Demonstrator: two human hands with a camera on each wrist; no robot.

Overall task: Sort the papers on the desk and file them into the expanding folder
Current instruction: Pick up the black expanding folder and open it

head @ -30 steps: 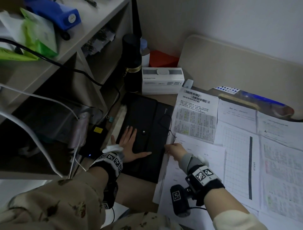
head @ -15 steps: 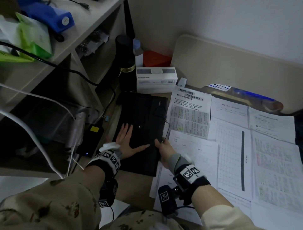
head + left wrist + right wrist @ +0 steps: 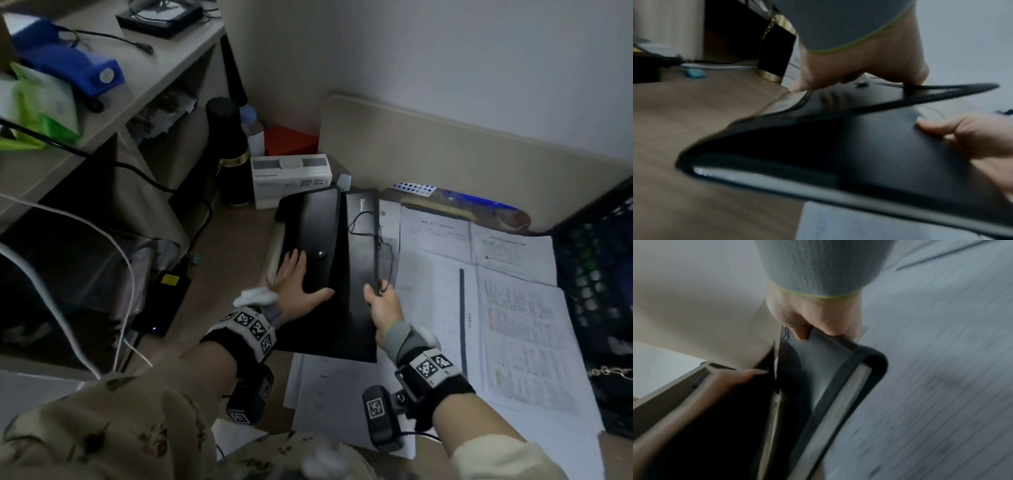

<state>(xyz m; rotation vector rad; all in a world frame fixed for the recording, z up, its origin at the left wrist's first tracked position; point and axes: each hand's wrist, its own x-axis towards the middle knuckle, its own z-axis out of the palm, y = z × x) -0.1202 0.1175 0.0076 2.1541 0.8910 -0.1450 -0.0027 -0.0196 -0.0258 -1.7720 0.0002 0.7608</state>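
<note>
Now the right hand [image 3: 383, 305] is pinching and lifting the right edge of the flat black expanding folder [image 3: 329, 274] at frame centre, while the left hand [image 3: 298, 284], fingers spread flat, is pressing its flap; opening is beginning, and the white papers [image 3: 513, 308] right of it are lying unfiled.

One black expanding folder [image 3: 329, 274] lies on the tabletop [image 3: 236, 246]. Two hands are on it, the left hand [image 3: 296, 284] and the right hand [image 3: 383, 305]. One black flask [image 3: 231, 150], one white box [image 3: 291, 178] and one red box [image 3: 289, 140] stand at the far edge. At least six paper sheets [image 3: 513, 325] are spread on the right; overlaps hide the exact number.
</note>
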